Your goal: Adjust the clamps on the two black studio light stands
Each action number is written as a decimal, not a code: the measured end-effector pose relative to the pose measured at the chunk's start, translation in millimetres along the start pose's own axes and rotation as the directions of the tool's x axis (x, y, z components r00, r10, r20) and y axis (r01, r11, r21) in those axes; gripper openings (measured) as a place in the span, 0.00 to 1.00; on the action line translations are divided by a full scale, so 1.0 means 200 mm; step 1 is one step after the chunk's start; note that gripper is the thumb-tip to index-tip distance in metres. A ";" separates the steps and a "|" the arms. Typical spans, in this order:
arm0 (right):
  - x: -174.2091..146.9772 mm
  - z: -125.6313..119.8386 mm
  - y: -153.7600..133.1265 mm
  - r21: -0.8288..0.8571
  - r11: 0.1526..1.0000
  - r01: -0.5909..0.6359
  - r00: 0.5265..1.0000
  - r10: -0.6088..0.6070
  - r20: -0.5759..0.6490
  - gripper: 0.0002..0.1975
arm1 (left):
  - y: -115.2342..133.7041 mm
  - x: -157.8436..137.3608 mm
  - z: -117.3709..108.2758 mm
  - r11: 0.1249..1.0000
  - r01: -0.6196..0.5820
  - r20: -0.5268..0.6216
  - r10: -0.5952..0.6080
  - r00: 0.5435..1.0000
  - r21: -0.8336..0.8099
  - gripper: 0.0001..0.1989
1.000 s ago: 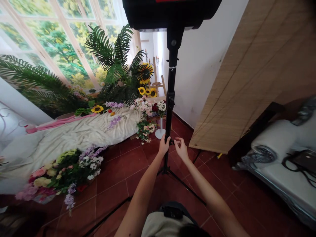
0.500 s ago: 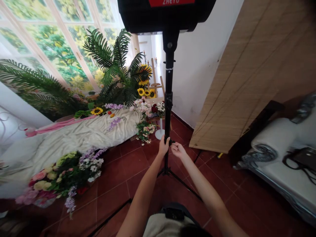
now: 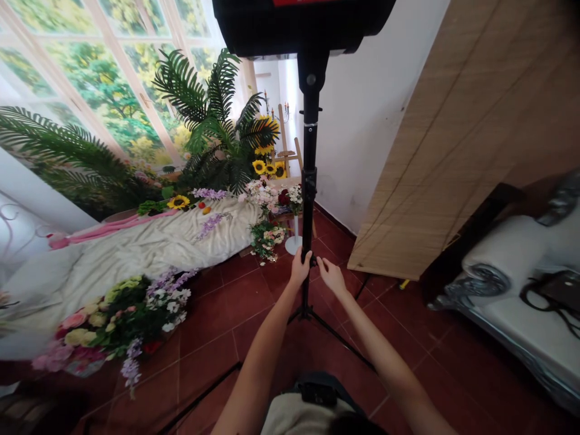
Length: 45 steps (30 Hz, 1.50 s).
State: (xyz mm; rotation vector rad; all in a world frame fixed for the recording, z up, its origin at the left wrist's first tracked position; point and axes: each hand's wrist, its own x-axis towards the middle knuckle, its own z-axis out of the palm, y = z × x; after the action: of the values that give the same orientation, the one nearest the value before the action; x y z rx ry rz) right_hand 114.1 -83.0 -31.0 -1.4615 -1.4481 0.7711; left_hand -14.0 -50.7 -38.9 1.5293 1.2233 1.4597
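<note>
A: Where is the black, tubular, metal-looking light stand point(image 3: 309, 211)?

B: Upright between the hands. The left hand point(image 3: 300, 269) is wrapped around its pole. The right hand point(image 3: 332, 278) is just beside it, fingers curled in toward a small black side knob point(image 3: 313, 261); I cannot tell whether they pinch it or stop just short.

A: How would it handle?

B: Stiff, I'd judge, and smooth enough to slip through a loose palm. The bulky black lamp head with a red panel point(image 3: 304, 29), well above the hands, probably makes it top-heavy, and is likely the fragile part.

A: So where to take hold?

B: Around the pole near the knob, as the left hand does; the knob itself suits a fingertip grip.

A: And farther out?

B: Below the hands, thin black tripod legs point(image 3: 347, 344) spread over dark red floor tiles point(image 3: 208, 344). Beyond the left hand stands a white pedestal with a round base point(image 3: 293, 245); beyond the right, a tan slatted panel point(image 3: 408, 193).
</note>
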 end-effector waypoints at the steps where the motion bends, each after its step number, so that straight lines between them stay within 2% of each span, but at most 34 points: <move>1: 0.01 0.00 0.00 0.043 0.998 -0.037 0.999 0.036 0.027 0.21 | 0.00 0.00 0.00 1.000 0.009 -0.001 -0.009 1.000 0.000 0.22; 3: 0.04 0.02 -0.01 0.219 0.954 -0.207 0.976 0.186 0.113 0.22 | -0.01 0.00 0.00 0.999 0.034 0.002 -0.034 0.999 0.005 0.21; 4: 0.05 0.02 -0.02 0.327 0.889 -0.321 0.943 0.268 0.196 0.22 | -0.02 0.00 0.00 0.999 0.043 0.005 -0.043 0.999 0.010 0.21; 6: 0.07 0.03 -0.03 0.517 0.678 -0.523 0.847 0.341 0.408 0.20 | -0.02 0.00 0.00 0.999 0.044 0.006 -0.044 0.999 0.024 0.21; 8: 0.07 0.02 -0.05 0.629 0.448 -0.635 0.768 0.277 0.578 0.17 | -0.02 0.00 0.01 0.999 0.030 -0.005 -0.030 1.000 0.037 0.21; 10: 0.07 0.01 -0.06 0.694 0.267 -0.668 0.743 0.192 0.641 0.16 | -0.02 0.00 0.01 0.999 0.024 -0.007 -0.023 1.000 0.044 0.21; 12: 0.06 0.01 -0.06 0.734 0.156 -0.661 0.750 0.157 0.643 0.16 | -0.02 0.00 0.01 0.999 0.024 -0.002 -0.024 1.000 0.047 0.20; 13: 0.06 0.01 -0.06 0.739 0.143 -0.659 0.752 0.160 0.640 0.16 | -0.02 0.01 0.01 0.999 0.022 -0.002 -0.022 1.000 0.047 0.20; 15: 0.05 0.03 -0.06 0.717 0.210 -0.665 0.746 0.204 0.633 0.16 | -0.02 0.01 0.01 0.999 0.016 0.000 -0.016 1.000 0.049 0.20; 16: 0.05 0.04 -0.05 0.687 0.289 -0.667 0.745 0.243 0.622 0.16 | -0.02 0.00 0.01 0.999 0.015 0.002 -0.015 1.000 0.050 0.20; 18: 0.04 0.04 -0.04 0.573 0.529 -0.626 0.775 0.342 0.531 0.18 | -0.02 0.00 0.01 0.998 0.033 0.005 -0.033 0.999 0.044 0.20; 20: 0.03 0.03 -0.03 0.368 0.810 -0.457 0.879 0.348 0.326 0.22 | -0.03 0.00 0.01 0.998 0.053 0.007 -0.053 0.999 0.032 0.21; 21: 0.03 0.02 -0.03 0.228 0.915 -0.333 0.934 0.286 0.213 0.23 | -0.03 0.00 0.00 0.998 0.058 0.002 -0.058 0.998 0.026 0.22; 22: 0.02 0.00 -0.03 0.081 0.975 -0.208 0.972 0.197 0.128 0.23 | -0.03 0.00 0.00 0.998 0.057 -0.002 -0.057 0.998 0.020 0.22; 23: 0.02 -0.02 -0.03 -0.053 0.993 -0.101 0.991 0.105 0.082 0.23 | -0.03 0.00 0.00 0.999 0.052 -0.003 -0.052 0.999 0.015 0.22; 25: 0.01 -0.05 -0.03 -0.242 0.970 0.033 0.997 -0.015 0.076 0.22 | -0.03 0.00 0.01 0.999 0.038 0.003 -0.038 0.999 0.002 0.22; 27: 0.01 -0.07 -0.03 -0.329 0.938 0.104 0.992 -0.075 0.102 0.22 | -0.02 0.00 0.01 0.999 0.029 0.017 -0.029 0.999 -0.015 0.21; 29: 0.02 -0.06 -0.02 -0.340 0.927 0.156 0.987 -0.131 0.096 0.21 | -0.02 0.00 0.01 0.999 0.040 0.024 -0.039 0.999 -0.027 0.21; 34: 0.06 0.02 0.04 -0.243 0.955 0.170 0.985 -0.166 0.037 0.20 | 0.00 0.00 0.00 0.995 0.090 0.023 -0.090 0.996 -0.030 0.20; 40: 0.06 0.06 0.06 -0.261 0.958 0.118 0.993 -0.119 0.012 0.29 | -0.01 -0.01 0.00 0.996 0.070 0.028 -0.068 0.997 -0.055 0.21; 45: 0.07 0.08 0.08 -0.246 0.959 0.140 0.990 -0.144 0.001 0.31 | -0.01 -0.01 0.03 0.995 0.040 0.013 -0.039 0.999 -0.096 0.22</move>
State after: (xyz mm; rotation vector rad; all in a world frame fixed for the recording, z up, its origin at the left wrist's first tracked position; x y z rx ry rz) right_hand 108.4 -65.9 -49.1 -1.5222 -1.6613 0.5025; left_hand -9.1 -50.2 -42.6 1.4392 1.1537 1.4615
